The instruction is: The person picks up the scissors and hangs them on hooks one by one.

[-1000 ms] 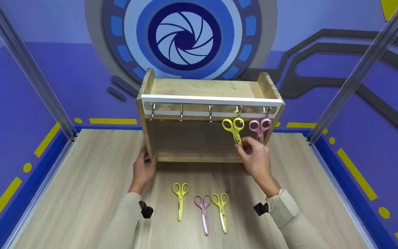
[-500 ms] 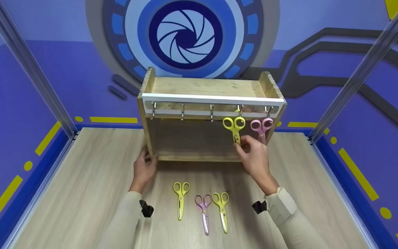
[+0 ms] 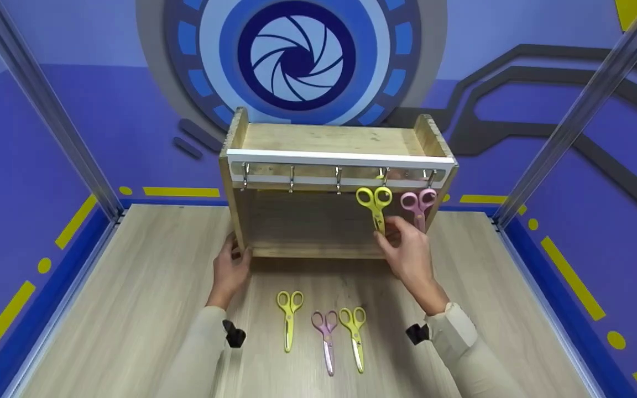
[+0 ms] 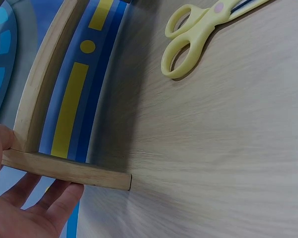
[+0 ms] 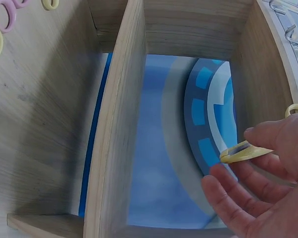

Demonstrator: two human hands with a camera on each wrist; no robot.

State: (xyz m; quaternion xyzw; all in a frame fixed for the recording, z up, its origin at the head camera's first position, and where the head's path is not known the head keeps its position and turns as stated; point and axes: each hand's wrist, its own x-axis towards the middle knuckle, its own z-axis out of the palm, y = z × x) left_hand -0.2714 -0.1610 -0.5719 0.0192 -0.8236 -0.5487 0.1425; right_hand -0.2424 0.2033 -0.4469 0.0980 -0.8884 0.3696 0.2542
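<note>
My right hand (image 3: 411, 254) pinches the blade end of yellow scissors (image 3: 375, 204) between thumb and fingers. Their handle loops are up at the fourth hook (image 3: 385, 176) of the white rail; in the right wrist view the yellow blade tip (image 5: 233, 154) pokes out past my fingers. Pink scissors (image 3: 418, 202) hang at the rightmost hook, their lower part behind my right hand. My left hand (image 3: 231, 272) grips the lower left corner of the wooden shelf (image 3: 318, 253), thumb on one side of the side board (image 4: 69, 171) and fingers on the other.
On the table in front lie yellow scissors (image 3: 288, 320), pink scissors (image 3: 326, 340) and another yellow pair (image 3: 355, 337). Three hooks at the rail's left, among them the middle hook (image 3: 338, 179), carry nothing. A blue-purple wall (image 3: 103, 127) stands behind the shelf.
</note>
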